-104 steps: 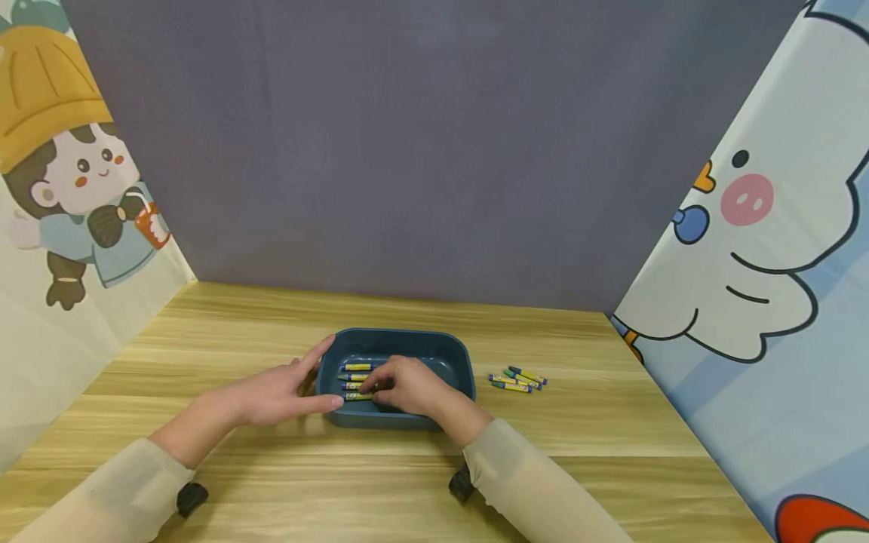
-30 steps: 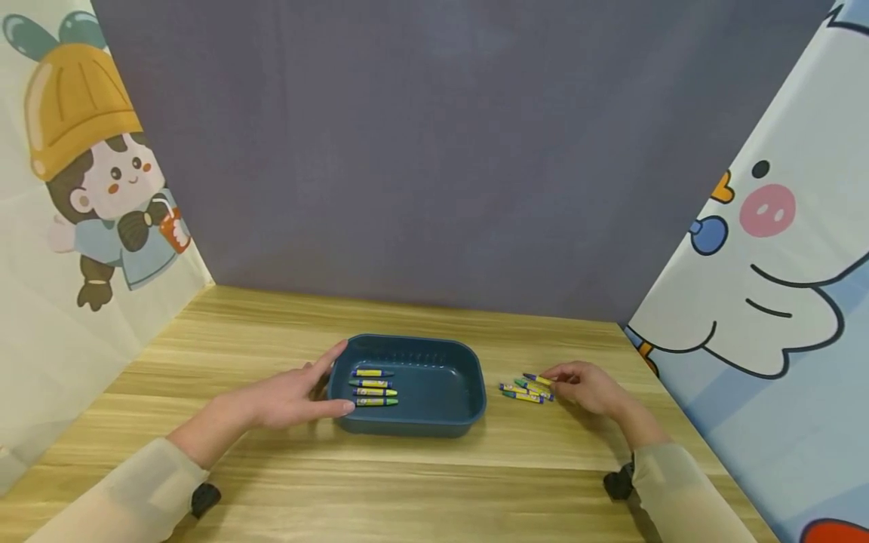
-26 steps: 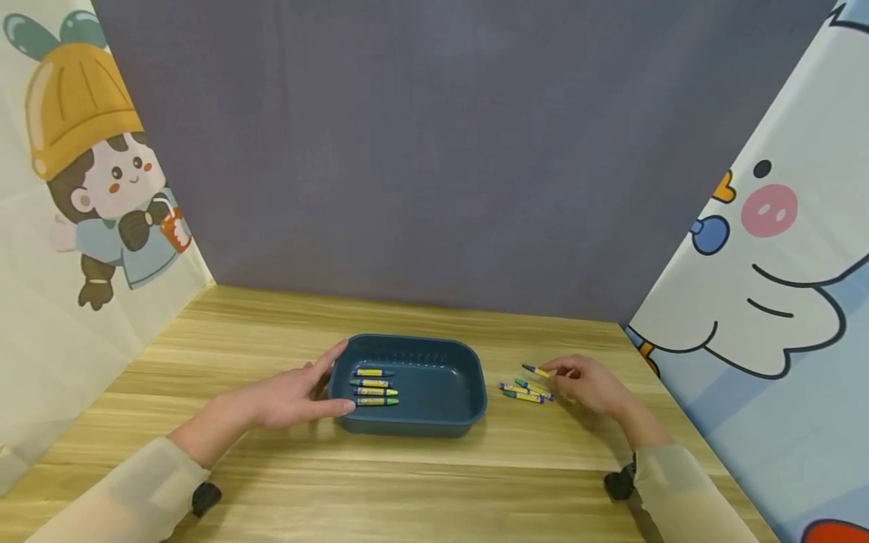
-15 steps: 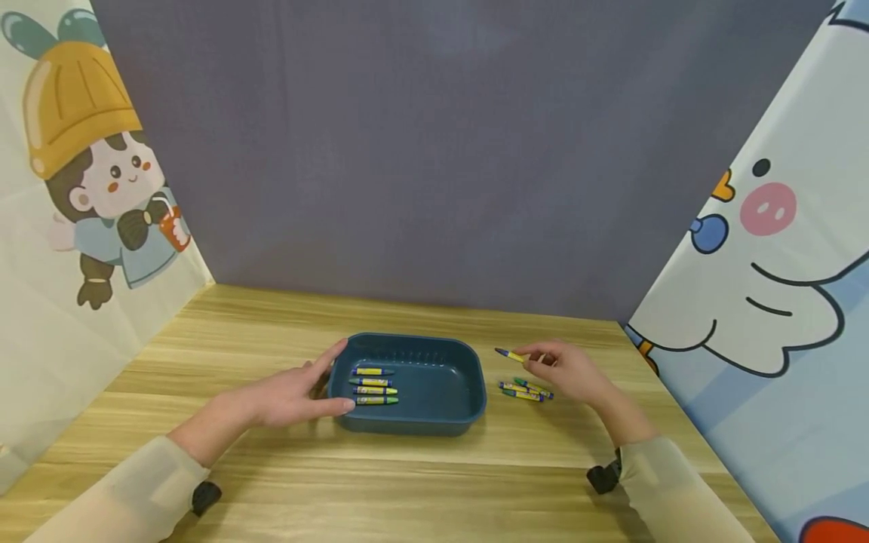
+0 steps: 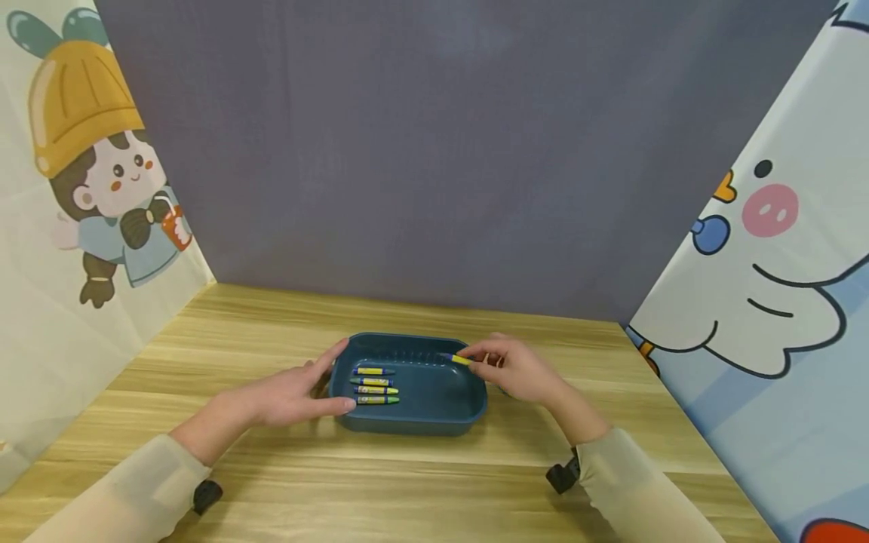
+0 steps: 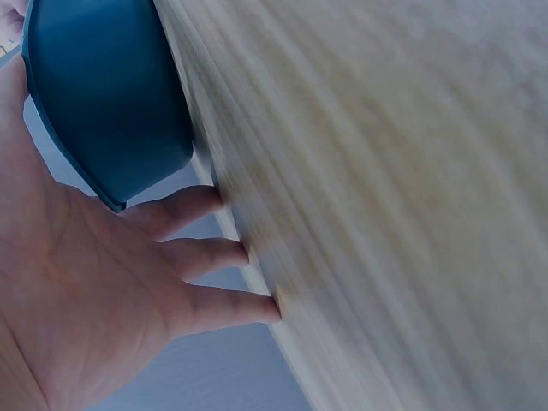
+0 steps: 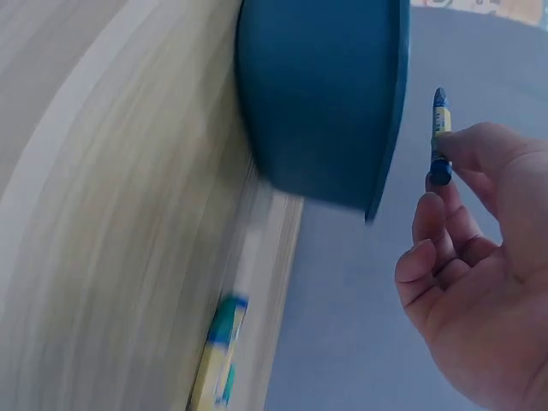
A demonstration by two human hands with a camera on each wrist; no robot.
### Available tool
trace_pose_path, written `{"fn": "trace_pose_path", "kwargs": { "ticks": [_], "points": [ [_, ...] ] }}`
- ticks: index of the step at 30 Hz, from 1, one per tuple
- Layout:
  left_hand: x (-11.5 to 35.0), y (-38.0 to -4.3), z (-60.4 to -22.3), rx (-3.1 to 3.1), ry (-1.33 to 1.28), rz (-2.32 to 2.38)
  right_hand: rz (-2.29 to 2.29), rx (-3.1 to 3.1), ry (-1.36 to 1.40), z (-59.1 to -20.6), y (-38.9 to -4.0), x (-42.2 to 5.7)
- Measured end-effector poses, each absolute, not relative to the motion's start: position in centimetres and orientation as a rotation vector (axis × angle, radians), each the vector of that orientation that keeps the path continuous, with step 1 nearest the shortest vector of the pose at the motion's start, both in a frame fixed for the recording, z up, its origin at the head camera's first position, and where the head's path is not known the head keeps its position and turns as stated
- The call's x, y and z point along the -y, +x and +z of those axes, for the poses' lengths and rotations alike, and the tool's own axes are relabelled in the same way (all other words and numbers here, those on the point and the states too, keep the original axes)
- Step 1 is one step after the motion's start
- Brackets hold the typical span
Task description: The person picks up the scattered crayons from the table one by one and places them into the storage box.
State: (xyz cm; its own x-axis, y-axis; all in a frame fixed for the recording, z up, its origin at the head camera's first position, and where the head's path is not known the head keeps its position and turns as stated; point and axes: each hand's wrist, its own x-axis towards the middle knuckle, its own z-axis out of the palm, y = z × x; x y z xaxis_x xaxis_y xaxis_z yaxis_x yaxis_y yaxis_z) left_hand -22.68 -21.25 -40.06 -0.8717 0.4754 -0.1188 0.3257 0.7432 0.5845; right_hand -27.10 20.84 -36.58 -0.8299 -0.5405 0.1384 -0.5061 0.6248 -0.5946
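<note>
A dark blue rectangular tray (image 5: 410, 426) stands on the wooden table. Inside it, on the left, several crayons (image 5: 373, 381) in yellow wrappers lie in a row. My left hand (image 5: 288, 396) rests at the tray's left end, its thumb and index finger on the rim. In the left wrist view the other fingers are straight, tips on the table. My right hand (image 5: 512, 369) pinches a blue crayon (image 7: 441, 128) between thumb and finger, above the tray's right end. Right of the tray, loose crayons (image 7: 218, 355) lie on the table, mostly hidden behind that hand in the head view.
The wooden table (image 5: 380, 490) ends at a grey backdrop (image 5: 421, 151). Side panels printed with cartoon figures stand at left and right. A black wrist device (image 5: 562, 477) sits under the right sleeve.
My right hand has picked the blue crayon off the pile at right and carried it left to the tray. The left hand has stayed at the tray's left end.
</note>
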Motion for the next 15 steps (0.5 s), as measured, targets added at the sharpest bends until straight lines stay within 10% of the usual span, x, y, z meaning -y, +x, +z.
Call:
{"fn": "trace_pose_path", "kwargs": {
  "ticks": [15],
  "points": [
    [21.4,-22.8,-40.1,-2.692,0.648,0.834,-0.847,-2.789,-1.006,-37.8,-28.4,-13.7]
  ]
}}
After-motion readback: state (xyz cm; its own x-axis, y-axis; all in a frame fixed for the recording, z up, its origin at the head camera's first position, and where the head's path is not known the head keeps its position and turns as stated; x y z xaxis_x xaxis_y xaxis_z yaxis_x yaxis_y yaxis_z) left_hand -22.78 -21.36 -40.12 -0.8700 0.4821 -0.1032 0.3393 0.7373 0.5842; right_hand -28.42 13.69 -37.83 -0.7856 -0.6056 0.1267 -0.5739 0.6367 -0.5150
